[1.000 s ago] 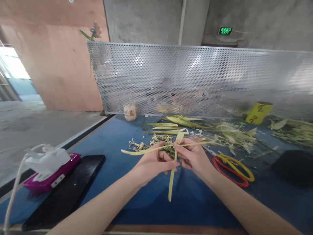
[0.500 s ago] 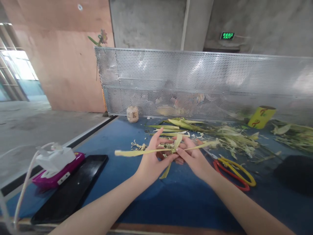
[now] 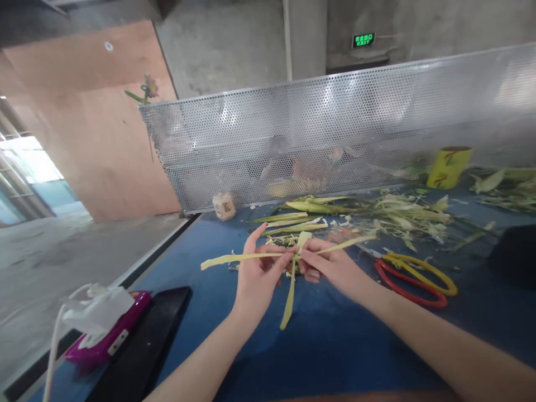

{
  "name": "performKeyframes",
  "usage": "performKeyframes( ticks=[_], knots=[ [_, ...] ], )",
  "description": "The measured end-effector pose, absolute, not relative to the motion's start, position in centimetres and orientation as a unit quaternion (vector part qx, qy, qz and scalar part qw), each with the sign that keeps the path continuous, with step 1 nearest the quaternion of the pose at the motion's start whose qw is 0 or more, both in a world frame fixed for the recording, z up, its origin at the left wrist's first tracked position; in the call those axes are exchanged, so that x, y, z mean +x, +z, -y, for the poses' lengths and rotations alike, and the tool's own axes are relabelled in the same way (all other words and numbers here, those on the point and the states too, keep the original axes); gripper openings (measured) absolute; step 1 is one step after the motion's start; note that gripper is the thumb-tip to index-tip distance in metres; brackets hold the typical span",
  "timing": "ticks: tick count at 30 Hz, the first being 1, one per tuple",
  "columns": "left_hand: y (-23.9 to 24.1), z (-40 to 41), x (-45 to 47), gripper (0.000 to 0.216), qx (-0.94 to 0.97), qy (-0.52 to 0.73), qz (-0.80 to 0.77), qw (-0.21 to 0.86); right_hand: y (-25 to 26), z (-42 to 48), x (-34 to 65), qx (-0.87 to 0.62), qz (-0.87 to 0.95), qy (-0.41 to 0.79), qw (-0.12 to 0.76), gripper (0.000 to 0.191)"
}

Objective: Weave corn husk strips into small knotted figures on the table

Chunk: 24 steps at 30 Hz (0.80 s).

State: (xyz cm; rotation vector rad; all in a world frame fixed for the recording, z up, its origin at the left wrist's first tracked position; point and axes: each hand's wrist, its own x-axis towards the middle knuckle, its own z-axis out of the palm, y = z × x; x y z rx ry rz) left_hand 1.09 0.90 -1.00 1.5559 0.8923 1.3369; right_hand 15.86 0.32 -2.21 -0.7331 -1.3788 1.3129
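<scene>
Over the blue tabletop, my left hand (image 3: 260, 272) and my right hand (image 3: 329, 262) meet and pinch the crossing point of pale yellow-green leaf strips (image 3: 288, 296). One strip reaches out to the left, one to the right, one hangs down towards me and a short one stands up between the fingers. The index finger of my left hand is raised, while its thumb presses at the crossing. My right thumb and fingertips close on the same spot. Small plant scraps (image 3: 281, 241) lie just behind and under my hands.
Scissors (image 3: 414, 273) with red and yellow handles lie right of my right hand. Leaf husks (image 3: 318, 205) and dried stems (image 3: 406, 218) are behind. A yellow roll (image 3: 449, 167), a small jar (image 3: 224, 206), a perforated metal screen (image 3: 251, 134), a black phone-like slab (image 3: 154, 335) and a purple power strip (image 3: 111, 329) surround the area.
The view has tilted. The strip pointing towards me now hangs lower and shows at greater length below my fingers. Both hands still pinch the crossing.
</scene>
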Motion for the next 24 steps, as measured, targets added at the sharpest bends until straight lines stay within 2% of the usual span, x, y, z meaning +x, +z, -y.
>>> performKeyframes(
  ticks=[5,13,17,21,24],
  knots=[
    [-1.3,-1.4,1.5,0.069,0.628,0.529,-0.371,0.433,-3.1,-1.0,15.5,-0.391,0.550,0.502,0.541,0.028],
    [-0.5,-1.8,1.3,0.066,0.595,0.552,-0.323,0.487,-2.7,-0.9,15.4,-0.389,0.591,0.464,0.533,0.017],
    [-0.2,-2.1,0.8,0.060,0.591,0.563,-0.314,0.485,-2.4,-0.8,15.3,-0.406,0.588,0.467,0.520,0.020],
    [-0.6,-2.8,0.5,0.061,0.579,0.585,-0.320,0.470,-2.3,-0.9,15.6,-0.343,0.589,0.518,0.517,0.028],
    [-0.8,-3.2,0.5,0.060,0.563,0.576,-0.316,0.502,-2.2,-1.3,15.7,-0.333,0.590,0.519,0.522,0.034]
  ],
)
